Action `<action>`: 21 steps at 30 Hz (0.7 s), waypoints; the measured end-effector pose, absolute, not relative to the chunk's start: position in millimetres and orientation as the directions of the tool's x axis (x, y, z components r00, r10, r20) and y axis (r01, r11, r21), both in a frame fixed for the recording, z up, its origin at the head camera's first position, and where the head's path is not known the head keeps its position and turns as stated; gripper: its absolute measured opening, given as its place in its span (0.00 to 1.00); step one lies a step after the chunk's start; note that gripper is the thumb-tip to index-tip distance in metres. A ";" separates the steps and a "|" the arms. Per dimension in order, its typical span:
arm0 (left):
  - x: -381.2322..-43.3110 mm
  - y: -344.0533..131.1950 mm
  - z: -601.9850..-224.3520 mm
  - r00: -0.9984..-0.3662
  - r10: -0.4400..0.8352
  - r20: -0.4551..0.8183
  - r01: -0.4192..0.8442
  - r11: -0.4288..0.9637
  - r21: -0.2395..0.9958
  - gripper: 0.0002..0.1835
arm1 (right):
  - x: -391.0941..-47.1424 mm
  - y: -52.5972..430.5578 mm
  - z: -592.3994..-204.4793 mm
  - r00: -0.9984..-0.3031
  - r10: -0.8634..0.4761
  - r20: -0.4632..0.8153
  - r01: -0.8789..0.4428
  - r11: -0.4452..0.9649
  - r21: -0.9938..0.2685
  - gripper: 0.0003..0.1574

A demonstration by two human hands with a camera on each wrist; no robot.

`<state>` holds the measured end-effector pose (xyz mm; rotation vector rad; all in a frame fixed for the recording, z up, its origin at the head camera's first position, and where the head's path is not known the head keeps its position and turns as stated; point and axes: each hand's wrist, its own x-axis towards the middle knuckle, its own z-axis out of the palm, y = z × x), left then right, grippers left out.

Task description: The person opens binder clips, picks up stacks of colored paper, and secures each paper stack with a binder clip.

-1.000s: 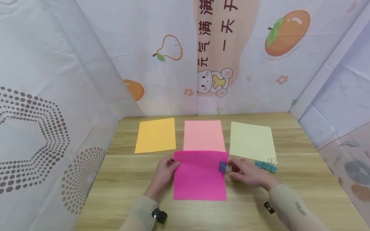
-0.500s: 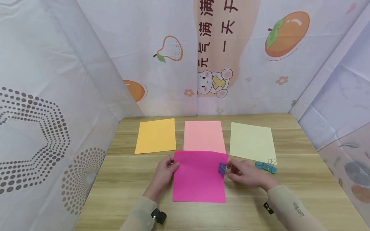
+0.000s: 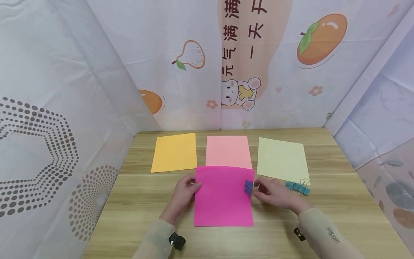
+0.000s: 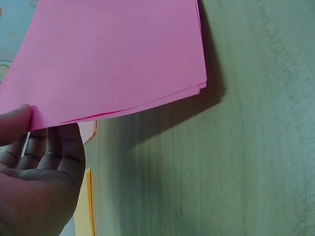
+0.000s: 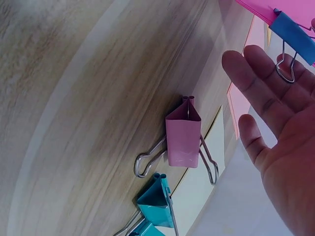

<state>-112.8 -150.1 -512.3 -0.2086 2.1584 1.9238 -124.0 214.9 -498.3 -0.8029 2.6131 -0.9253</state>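
Several magenta paper sheets (image 3: 223,201) are held tilted above the table. My left hand (image 3: 185,194) pinches their left edge, thumb on top and fingers underneath; in the left wrist view the sheets (image 4: 123,54) fan slightly apart at one corner. A blue binder clip (image 3: 248,187) sits on the right edge of the sheets. My right hand (image 3: 275,193) has thumb and forefinger at the clip's wire handles. From the right wrist, one handle of the blue binder clip (image 5: 294,37) lies against the fingers and the thumb is mostly out of frame.
Orange paper (image 3: 174,153), light pink paper (image 3: 228,151) and pale yellow paper (image 3: 281,158) lie along the back. Teal binder clips (image 3: 298,187) rest beside the right forearm. A pink binder clip (image 5: 183,137) stands near them. Printed cloth (image 3: 194,90) hangs behind the table.
The upper edge of the magenta sheets has risen slightly. The visible wire handle of the blue clip has turned from slanting down to pointing right. Both hands have hardly moved.
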 end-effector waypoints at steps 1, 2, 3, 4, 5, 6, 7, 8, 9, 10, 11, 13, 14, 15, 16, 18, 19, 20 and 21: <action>-113.3 -150.1 -513.0 -0.961 0.052 -0.273 -0.265 0.123 0.956 0.12 | -124.2 214.8 -498.1 -0.816 -0.575 -0.052 -0.415 0.647 -0.640 0.20; -113.6 -150.0 -513.4 -0.961 0.053 -0.271 -0.263 0.124 0.957 0.12 | -124.4 214.7 -498.1 -0.818 -0.573 -0.051 -0.415 0.649 -0.637 0.20; -113.8 -149.9 -514.0 -0.962 0.052 -0.269 -0.261 0.127 0.957 0.12 | -124.7 214.6 -498.2 -0.818 -0.573 -0.050 -0.417 0.650 -0.635 0.20; -114.1 -149.9 -514.7 -0.963 0.054 -0.264 -0.256 0.129 0.958 0.12 | -124.9 214.6 -498.4 -0.819 -0.571 -0.052 -0.415 0.653 -0.634 0.20; -114.2 -149.8 -515.1 -0.964 0.056 -0.261 -0.252 0.130 0.959 0.12 | -125.1 214.5 -498.4 -0.821 -0.569 -0.054 -0.412 0.656 -0.633 0.20; -114.0 -149.8 -515.6 -0.965 0.059 -0.255 -0.245 0.134 0.960 0.12 | -125.2 214.4 -498.4 -0.822 -0.566 -0.055 -0.412 0.660 -0.629 0.20; -113.9 -149.7 -515.6 -0.966 0.061 -0.252 -0.242 0.136 0.961 0.12 | -125.2 214.2 -498.4 -0.825 -0.563 -0.058 -0.410 0.664 -0.626 0.20; -113.7 -149.8 -515.9 -0.966 0.064 -0.250 -0.239 0.139 0.961 0.11 | -125.2 214.2 -498.7 -0.827 -0.560 -0.061 -0.407 0.668 -0.623 0.20; -113.3 -149.7 -515.7 -0.966 0.067 -0.251 -0.240 0.141 0.960 0.11 | -125.0 214.0 -498.8 -0.831 -0.553 -0.065 -0.401 0.675 -0.619 0.21; -112.8 -149.8 -515.6 -0.966 0.072 -0.248 -0.236 0.146 0.961 0.11 | -124.8 214.0 -498.9 -0.835 -0.546 -0.072 -0.393 0.682 -0.617 0.21; -112.5 -149.6 -515.1 -0.965 0.074 -0.253 -0.240 0.146 0.960 0.11 | -124.7 213.8 -498.9 -0.838 -0.540 -0.078 -0.385 0.687 -0.616 0.21; -112.1 -149.4 -514.6 -0.963 0.079 -0.258 -0.245 0.147 0.958 0.11 | -124.5 213.4 -498.8 -0.844 -0.529 -0.090 -0.372 0.696 -0.614 0.22; -111.8 -149.5 -514.5 -0.962 0.084 -0.260 -0.246 0.149 0.958 0.12 | -124.4 213.2 -498.7 -0.846 -0.524 -0.096 -0.365 0.701 -0.613 0.22; -111.7 -149.3 -514.3 -0.961 0.087 -0.262 -0.248 0.147 0.958 0.12 | -124.4 213.0 -498.6 -0.849 -0.519 -0.102 -0.358 0.706 -0.611 0.23; -111.8 -149.3 -514.5 -0.960 0.088 -0.264 -0.250 0.145 0.957 0.12 | -124.6 213.0 -498.6 -0.849 -0.517 -0.108 -0.354 0.709 -0.610 0.23; -112.0 -149.0 -514.9 -0.959 0.088 -0.270 -0.257 0.136 0.957 0.12 | -124.8 213.0 -498.2 -0.851 -0.512 -0.116 -0.347 0.715 -0.607 0.24; -111.9 -148.7 -515.4 -0.957 0.090 -0.274 -0.262 0.129 0.956 0.12 | -124.9 213.1 -498.3 -0.852 -0.509 -0.122 -0.343 0.718 -0.605 0.24; -112.0 -148.6 -515.8 -0.956 0.091 -0.277 -0.266 0.124 0.956 0.12 | -125.1 213.3 -498.3 -0.853 -0.507 -0.127 -0.339 0.722 -0.603 0.24; -112.1 -148.3 -516.1 -0.956 0.089 -0.281 -0.270 0.116 0.956 0.12 | -125.3 213.4 -498.4 -0.854 -0.504 -0.131 -0.336 0.725 -0.601 0.25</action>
